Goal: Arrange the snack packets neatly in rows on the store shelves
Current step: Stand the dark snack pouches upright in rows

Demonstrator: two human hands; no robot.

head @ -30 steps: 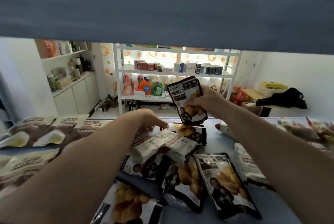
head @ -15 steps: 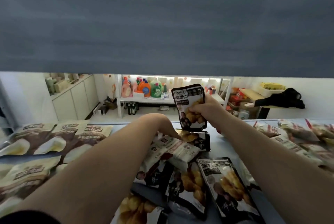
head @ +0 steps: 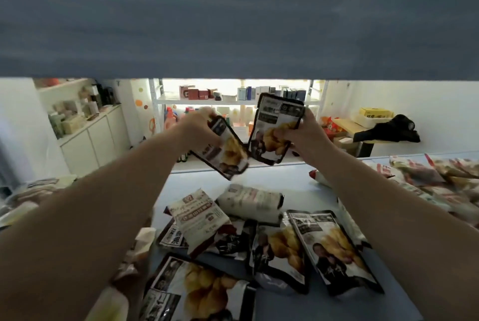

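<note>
My left hand curls its fingers round a tilted packet and my right hand grips an upright packet, both raised near the far edge of the shelf, so little seems done: the heap lies jumbled, bare room beyond, board close overhead.

The tilted dark packet and the upright dark packet are glossy plastic film with a sheen. So is the flat dark packet on the shelf, whose pale blue surface is smooth and matt. The white packet looks duller, perhaps paper-faced, though blur makes this uncertain. Far off, a black cloth is soft and matt, and the white rack looks like smooth painted metal.
</note>
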